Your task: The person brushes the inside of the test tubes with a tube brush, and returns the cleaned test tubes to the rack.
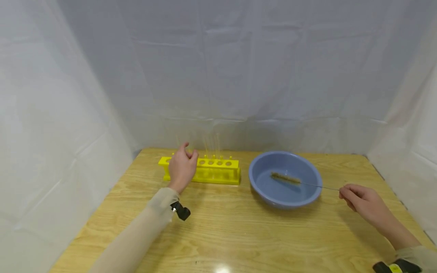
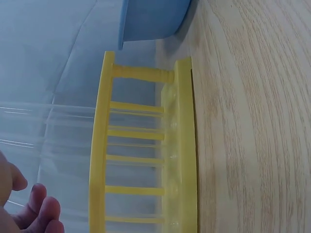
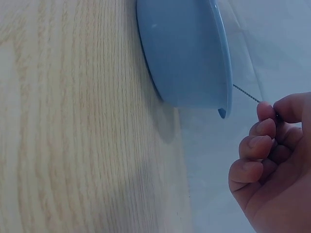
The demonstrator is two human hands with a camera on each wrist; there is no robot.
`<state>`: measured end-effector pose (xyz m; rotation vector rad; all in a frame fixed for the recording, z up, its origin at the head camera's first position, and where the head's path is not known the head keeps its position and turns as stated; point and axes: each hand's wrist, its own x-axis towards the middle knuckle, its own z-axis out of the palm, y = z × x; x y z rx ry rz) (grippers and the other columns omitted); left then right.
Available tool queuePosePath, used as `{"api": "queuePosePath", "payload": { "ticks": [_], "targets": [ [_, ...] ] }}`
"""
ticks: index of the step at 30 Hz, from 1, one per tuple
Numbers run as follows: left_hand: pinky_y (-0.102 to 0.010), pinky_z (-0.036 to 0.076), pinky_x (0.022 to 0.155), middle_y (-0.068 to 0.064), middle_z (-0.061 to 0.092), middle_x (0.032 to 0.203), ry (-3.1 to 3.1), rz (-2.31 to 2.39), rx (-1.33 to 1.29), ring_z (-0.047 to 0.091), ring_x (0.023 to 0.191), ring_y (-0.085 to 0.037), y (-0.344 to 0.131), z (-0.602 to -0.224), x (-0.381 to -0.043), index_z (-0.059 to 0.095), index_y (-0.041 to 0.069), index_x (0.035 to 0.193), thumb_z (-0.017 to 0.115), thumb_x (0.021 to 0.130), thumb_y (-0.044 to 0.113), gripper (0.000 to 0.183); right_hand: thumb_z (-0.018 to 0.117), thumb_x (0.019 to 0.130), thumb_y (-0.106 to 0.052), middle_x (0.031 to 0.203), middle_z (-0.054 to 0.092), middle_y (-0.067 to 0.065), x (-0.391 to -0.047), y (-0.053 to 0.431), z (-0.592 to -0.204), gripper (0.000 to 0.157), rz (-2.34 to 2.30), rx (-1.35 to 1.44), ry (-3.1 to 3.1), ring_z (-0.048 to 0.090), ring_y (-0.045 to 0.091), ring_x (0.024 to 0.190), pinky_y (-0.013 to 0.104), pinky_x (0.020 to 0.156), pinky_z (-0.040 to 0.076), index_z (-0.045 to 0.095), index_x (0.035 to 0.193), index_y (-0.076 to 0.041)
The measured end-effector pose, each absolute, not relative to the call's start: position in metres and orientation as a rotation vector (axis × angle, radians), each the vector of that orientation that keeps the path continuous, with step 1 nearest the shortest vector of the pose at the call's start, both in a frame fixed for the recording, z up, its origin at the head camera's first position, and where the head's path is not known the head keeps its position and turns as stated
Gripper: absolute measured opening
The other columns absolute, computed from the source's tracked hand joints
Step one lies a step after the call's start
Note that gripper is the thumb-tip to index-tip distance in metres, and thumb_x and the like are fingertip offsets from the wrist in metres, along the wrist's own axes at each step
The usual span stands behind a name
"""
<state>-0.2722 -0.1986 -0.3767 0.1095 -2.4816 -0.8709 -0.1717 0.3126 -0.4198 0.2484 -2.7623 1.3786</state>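
My right hand (image 1: 367, 203) pinches the thin wire handle of a test tube brush (image 1: 286, 178) between thumb and fingertips. The brush's tan bristles lie over the inside of a blue basin (image 1: 259, 189), its wire crossing the rim. In the right wrist view the twisted wire (image 3: 247, 93) runs from the fingertips to the basin. My left hand (image 1: 182, 167) is over the left part of a yellow test tube rack (image 1: 201, 180), fingers bent loosely, thumb apart from them. Clear test tubes (image 1: 217, 142) stand upright in the rack, close to the left fingers (image 2: 48, 208); some are hidden behind the hand.
Rack and basin stand side by side on a wooden table (image 1: 235, 235), toward its far edge. White sheeting (image 1: 225, 76) hangs behind the table and along both sides. Dark straps with cameras sit on both wrists.
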Motion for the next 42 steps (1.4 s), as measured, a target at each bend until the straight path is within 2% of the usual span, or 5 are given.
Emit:
{"api": "queuePosePath", "payload": {
  "ticks": [10,22,32,38,42],
  "targets": [
    [-0.032,0.044,0.053,0.0,0.072,0.073,-2.488,-0.929,0.136,0.058,0.049,-0.015,-0.2,-0.379,-0.279,0.059,0.006,0.137,0.054,0.102,0.036,0.046,0.045,0.106,-0.047,0.06,0.044,0.0,-0.177,0.31,-0.415,0.049,1.255,0.168,-2.876,0.042,0.019,0.05,0.033,0.05,0.039,0.065,0.099,-0.003],
    [-0.034,0.044,0.044,-0.003,0.069,0.075,-2.385,-1.066,0.101,0.06,0.052,-0.017,-0.196,-0.378,-0.277,0.061,0.009,0.131,0.056,0.103,0.034,0.038,0.051,0.105,-0.042,0.059,0.042,-0.001,-0.179,0.306,-0.416,0.043,1.238,0.199,-2.869,0.039,0.015,0.049,0.032,0.048,0.037,0.066,0.097,-0.003],
    [-0.034,0.039,0.053,-0.003,0.052,0.071,-2.23,-1.062,-0.073,0.045,0.05,-0.022,-0.194,-0.362,-0.278,0.063,0.009,0.122,0.059,0.101,0.037,0.034,0.048,0.106,-0.043,0.061,0.045,0.0,-0.18,0.306,-0.41,0.046,1.202,0.199,-2.93,0.041,0.014,0.052,0.032,0.05,0.038,0.069,0.107,-0.002],
    [-0.035,0.033,0.061,-0.005,0.046,0.077,-2.187,-1.046,-0.076,0.04,0.06,-0.023,-0.195,-0.353,-0.28,0.064,0.01,0.115,0.063,0.1,0.036,0.03,0.048,0.107,-0.039,0.06,0.046,0.0,-0.181,0.305,-0.41,0.043,1.21,0.236,-2.923,0.042,0.013,0.052,0.031,0.05,0.04,0.07,0.108,-0.002],
    [-0.035,0.036,0.066,-0.011,0.049,0.088,-2.166,-1.057,-0.115,0.043,0.071,-0.024,-0.193,-0.348,-0.281,0.062,0.009,0.115,0.062,0.101,0.038,0.032,0.048,0.107,-0.035,0.06,0.046,0.0,-0.181,0.304,-0.411,0.04,1.242,0.246,-2.916,0.041,0.013,0.051,0.031,0.05,0.04,0.069,0.107,-0.001]
  ]
}}
